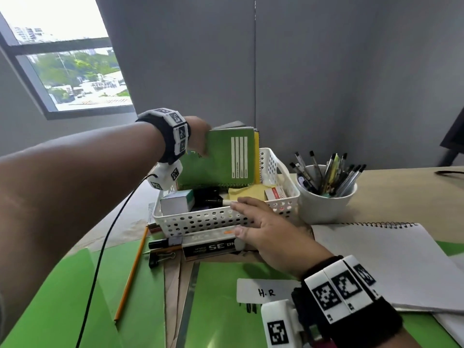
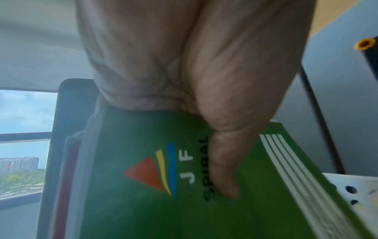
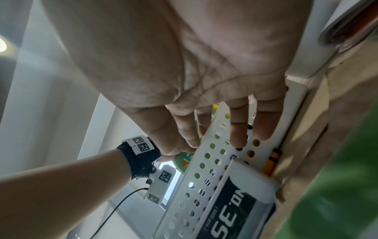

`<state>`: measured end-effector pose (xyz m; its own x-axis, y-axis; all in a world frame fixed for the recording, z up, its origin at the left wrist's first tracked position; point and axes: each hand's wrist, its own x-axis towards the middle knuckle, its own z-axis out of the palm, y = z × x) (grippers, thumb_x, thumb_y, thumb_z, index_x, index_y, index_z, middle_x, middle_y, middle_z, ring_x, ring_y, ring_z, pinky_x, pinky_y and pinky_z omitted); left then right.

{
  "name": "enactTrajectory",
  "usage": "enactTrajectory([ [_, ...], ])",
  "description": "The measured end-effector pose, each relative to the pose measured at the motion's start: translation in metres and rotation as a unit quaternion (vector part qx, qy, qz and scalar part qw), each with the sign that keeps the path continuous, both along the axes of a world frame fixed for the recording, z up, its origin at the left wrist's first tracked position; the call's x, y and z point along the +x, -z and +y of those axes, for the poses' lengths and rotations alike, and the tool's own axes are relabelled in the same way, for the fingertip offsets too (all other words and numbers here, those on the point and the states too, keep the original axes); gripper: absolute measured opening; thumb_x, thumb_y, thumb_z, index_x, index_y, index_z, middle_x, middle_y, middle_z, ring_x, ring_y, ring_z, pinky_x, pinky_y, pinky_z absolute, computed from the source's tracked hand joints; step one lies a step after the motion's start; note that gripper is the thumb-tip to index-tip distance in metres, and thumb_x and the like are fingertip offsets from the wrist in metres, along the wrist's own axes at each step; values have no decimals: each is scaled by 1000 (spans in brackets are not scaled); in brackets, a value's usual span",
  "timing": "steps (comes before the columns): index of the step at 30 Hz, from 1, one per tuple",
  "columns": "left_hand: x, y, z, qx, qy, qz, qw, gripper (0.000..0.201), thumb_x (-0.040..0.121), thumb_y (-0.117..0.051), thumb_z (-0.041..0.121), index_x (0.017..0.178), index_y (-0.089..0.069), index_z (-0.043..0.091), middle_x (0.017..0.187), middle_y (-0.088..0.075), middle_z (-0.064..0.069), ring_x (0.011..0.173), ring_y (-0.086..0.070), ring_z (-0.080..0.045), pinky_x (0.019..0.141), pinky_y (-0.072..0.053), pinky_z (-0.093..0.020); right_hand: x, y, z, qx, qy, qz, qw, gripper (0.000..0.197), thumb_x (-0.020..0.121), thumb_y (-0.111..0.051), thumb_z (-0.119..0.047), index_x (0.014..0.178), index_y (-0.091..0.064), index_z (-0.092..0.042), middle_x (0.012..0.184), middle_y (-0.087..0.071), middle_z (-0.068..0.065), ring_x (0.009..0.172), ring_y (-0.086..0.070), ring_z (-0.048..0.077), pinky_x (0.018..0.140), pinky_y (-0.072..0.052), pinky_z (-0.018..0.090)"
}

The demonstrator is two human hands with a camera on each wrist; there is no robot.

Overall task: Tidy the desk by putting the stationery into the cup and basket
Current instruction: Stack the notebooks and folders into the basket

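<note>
Gripping the green spiral notebook (image 1: 226, 156) at its top-left edge: left hand (image 1: 198, 136), thumb (image 2: 223, 163) pressed on the front cover, fingers behind it and hidden. Notebook stands upright in the back of the white basket (image 1: 226, 218), cover facing the camera, spiral binding along the bottom, so its long axis runs left-right across the basket. More books stand stacked behind it; only a yellow edge (image 1: 256, 156) and a grey top corner show, rest hidden. Left wrist view is blurred; "JF SPIRAL" print is readable, little else.

Right hand (image 1: 263, 229) is spread flat, fingers (image 3: 263, 122) straight, lying against the near perforated wall of the basket, curled on nothing.

Inside the basket: a white box (image 1: 177, 200), a black marker (image 1: 211, 199), yellow sticky notes (image 1: 247, 193), a small red-and-white box (image 1: 276, 193). Contents partly hidden by the wall.

Staples box marked "NO.35" (image 1: 213, 247) lies on the bench touching the basket's near wall, part hidden under the right hand. Beside it a binder clip (image 1: 160, 258) and a pencil (image 1: 131, 272) lying lengthwise toward the camera. White cup (image 1: 326, 204) full of pens stands just right of the basket. Open spiral pad (image 1: 389, 259) at right, cut off by the frame. Green folders (image 1: 50, 297) cover the near bench (image 1: 401, 187).
</note>
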<state>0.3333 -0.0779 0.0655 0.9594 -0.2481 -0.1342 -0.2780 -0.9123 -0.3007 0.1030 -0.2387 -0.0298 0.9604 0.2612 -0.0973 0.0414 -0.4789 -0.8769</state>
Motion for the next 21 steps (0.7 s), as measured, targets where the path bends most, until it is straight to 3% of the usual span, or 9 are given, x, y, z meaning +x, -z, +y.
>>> enactTrajectory([
  [3, 0, 10, 2, -24, -28, -20, 999, 65, 86, -78, 42, 136, -52, 9, 117, -65, -12, 96, -69, -27, 87, -61, -40, 1, 2, 1, 11, 4, -4, 1000, 52, 104, -54, -24, 153, -41, -34, 153, -27, -28, 143, -27, 5, 124, -22, 35],
  [6, -2, 17, 3, -5, -45, -5, 999, 97, 77, -80, 59, 149, -33, 16, 131, -57, -10, 102, -64, -26, 92, -56, -39, 2, 4, 1, 16, 8, -8, 1000, 50, 104, -54, -22, 152, -43, -35, 153, -28, -28, 142, -27, 3, 118, -21, 27],
  [9, -4, 16, 6, 7, -43, -9, 999, 125, 73, -79, 66, 162, -2, 24, 151, -45, -11, 125, -57, -32, 103, -50, -47, 2, 3, -1, 11, 1, -14, 1000, 50, 105, -52, -22, 152, -42, -37, 155, -26, -28, 139, -27, 0, 112, -20, 23],
  [11, -12, 10, 8, -19, -32, -31, 999, 127, 75, -81, 60, 163, 4, 25, 158, -33, -12, 136, -47, -37, 106, -48, -54, 0, 1, 0, 6, -7, -17, 1000, 51, 105, -50, -19, 153, -41, -35, 157, -26, -25, 135, -27, -2, 108, -20, 21],
  [13, -34, 0, 10, -70, -1, -52, 996, 109, 79, -80, 52, 162, -13, 29, 155, -32, -12, 141, -38, -39, 109, -44, -58, -2, -3, -3, 16, -8, -9, 1000, 48, 105, -50, -15, 150, -46, -32, 157, -33, -17, 139, -32, 2, 115, -25, 25],
  [14, -48, -7, 10, -97, 27, -67, 993, 92, 82, -77, 50, 157, -29, 30, 151, -37, -11, 139, -39, -37, 110, -44, -58, -2, -6, -7, 46, -5, 7, 999, 44, 104, -51, -13, 145, -52, -30, 154, -42, -12, 137, -43, 9, 116, -35, 32],
  [16, -80, -16, 10, -160, 101, -102, 977, 47, 90, -71, 44, 133, -59, 30, 133, -51, -5, 120, -54, -25, 101, -51, -46, -3, -16, -18, 127, -17, 54, 990, 36, 104, -49, -11, 134, -62, -25, 139, -60, -5, 123, -62, 19, 106, -50, 38],
  [18, -121, -17, 6, -241, 140, -97, 955, 17, 95, -66, 39, 107, -68, 28, 107, -63, 5, 89, -59, -7, 78, -51, -27, -5, -28, -35, 174, -16, 58, 983, 33, 104, -46, -9, 128, -65, -19, 132, -67, -1, 121, -63, 26, 104, -51, 42],
  [21, -188, 1, 0, -320, 115, 61, 938, 13, 93, -69, 40, 88, -69, 27, 84, -69, 9, 72, -64, -4, 65, -49, -19, -10, -47, -59, 247, 60, -7, 967, 30, 103, -43, -9, 118, -69, -13, 124, -72, 6, 119, -64, 36, 102, -48, 50],
])
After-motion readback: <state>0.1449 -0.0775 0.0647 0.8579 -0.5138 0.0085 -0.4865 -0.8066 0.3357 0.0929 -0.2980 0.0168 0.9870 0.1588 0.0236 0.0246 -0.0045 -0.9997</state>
